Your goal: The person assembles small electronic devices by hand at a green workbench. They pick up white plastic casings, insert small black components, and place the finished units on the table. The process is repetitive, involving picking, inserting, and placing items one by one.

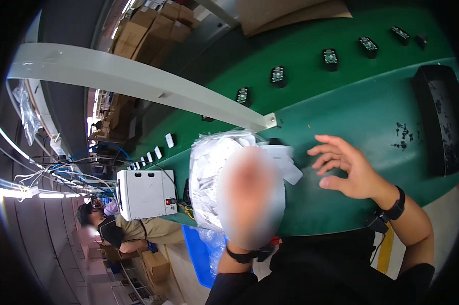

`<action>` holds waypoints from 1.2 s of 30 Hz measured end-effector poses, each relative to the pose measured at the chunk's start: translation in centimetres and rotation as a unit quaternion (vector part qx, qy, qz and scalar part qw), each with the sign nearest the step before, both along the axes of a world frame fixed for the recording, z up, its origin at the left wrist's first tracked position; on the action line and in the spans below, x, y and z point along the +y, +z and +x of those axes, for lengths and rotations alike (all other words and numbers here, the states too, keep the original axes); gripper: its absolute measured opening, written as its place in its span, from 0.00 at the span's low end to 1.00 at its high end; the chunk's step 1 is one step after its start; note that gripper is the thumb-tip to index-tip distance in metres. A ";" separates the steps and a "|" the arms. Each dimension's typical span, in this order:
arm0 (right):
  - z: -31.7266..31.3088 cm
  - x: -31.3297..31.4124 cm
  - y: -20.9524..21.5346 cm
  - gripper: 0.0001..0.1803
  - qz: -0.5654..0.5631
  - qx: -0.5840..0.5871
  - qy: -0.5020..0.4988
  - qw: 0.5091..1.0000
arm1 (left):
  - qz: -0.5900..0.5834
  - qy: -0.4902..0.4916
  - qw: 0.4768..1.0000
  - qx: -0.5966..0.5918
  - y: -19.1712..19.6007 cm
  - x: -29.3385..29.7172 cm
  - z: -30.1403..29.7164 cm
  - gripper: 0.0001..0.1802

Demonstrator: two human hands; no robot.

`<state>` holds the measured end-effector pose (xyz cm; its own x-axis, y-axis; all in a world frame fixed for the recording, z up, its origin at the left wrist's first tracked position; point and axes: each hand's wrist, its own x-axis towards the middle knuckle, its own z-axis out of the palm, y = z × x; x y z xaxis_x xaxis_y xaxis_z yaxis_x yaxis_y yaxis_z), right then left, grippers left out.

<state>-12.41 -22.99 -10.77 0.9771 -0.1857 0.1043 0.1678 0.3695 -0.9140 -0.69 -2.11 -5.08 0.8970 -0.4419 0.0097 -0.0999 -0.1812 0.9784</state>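
Head view: six small circuit boards point(330, 57), one open right hand point(345, 170).

A green conveyor belt point(341, 117) carries small circuit boards point(330, 57), a black tray point(440, 122) and loose screws point(404, 134).

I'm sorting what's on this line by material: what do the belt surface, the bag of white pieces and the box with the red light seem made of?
The belt looks like smooth green rubber or PVC with a dull sheen. The bag seems thin clear plastic film, crinkled and glossy, over the white pieces, probably plastic or paper. The white box looks like painted sheet metal, though moulded plastic is possible.
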 end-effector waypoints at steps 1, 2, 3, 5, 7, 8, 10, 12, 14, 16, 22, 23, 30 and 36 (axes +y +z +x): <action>-0.1 -0.2 -0.2 0.35 -0.020 -0.015 -0.011 1.000 | -0.003 0.046 0.998 -0.031 1.1 1.7 2.2 0.23; 0.0 -0.2 0.0 0.35 -0.042 -0.027 -0.019 0.999 | -0.009 0.094 0.994 -0.059 2.5 4.2 4.7 0.23; 0.0 -0.7 -0.2 0.29 -0.059 -0.005 -0.043 0.997 | -0.031 0.082 0.995 -0.050 3.2 5.6 7.9 0.22; 0.1 -1.2 -0.4 0.24 -0.079 0.014 -0.040 0.996 | -0.047 0.092 0.995 -0.015 4.6 8.3 14.0 0.21; 0.4 -1.1 0.4 0.16 -0.075 0.031 -0.052 0.995 | -0.022 0.115 0.992 0.037 3.7 11.5 20.0 0.20; 0.6 -1.1 0.5 0.16 -0.083 0.026 -0.051 0.995 | -0.005 0.121 0.991 0.064 2.3 13.3 23.1 0.20; 0.8 -1.4 0.2 0.16 -0.100 0.021 -0.054 0.993 | 0.067 0.153 0.982 0.083 -0.1 15.9 28.2 0.18; 1.1 -1.9 -0.2 0.15 -0.100 0.022 -0.067 0.992 | 0.120 0.172 0.973 0.098 -2.3 18.1 32.6 0.17; 0.9 -2.5 -0.5 0.14 -0.107 0.031 -0.085 0.990 | 0.159 0.171 0.966 0.109 -3.5 17.2 35.0 0.16; 0.9 -2.7 -0.7 0.12 -0.112 0.039 -0.091 0.989 | 0.150 0.204 0.960 0.118 -4.9 17.6 36.6 0.13; 1.1 -2.8 -0.9 0.10 -0.126 0.043 -0.095 0.987 | 0.216 0.249 0.939 0.100 -7.3 19.7 38.5 0.09; 1.1 -2.8 -0.9 0.10 -0.129 0.043 -0.094 0.986 | 0.241 0.254 0.934 0.076 -7.6 20.1 39.0 0.09; 1.1 -3.0 -1.1 0.09 -0.138 0.042 -0.093 0.985 | 0.315 0.274 0.909 -0.002 -8.7 20.2 40.4 0.09; 1.1 -3.0 -0.5 0.08 -0.124 0.034 -0.091 0.987 | 0.383 0.269 0.879 -0.086 -6.3 23.2 41.6 0.13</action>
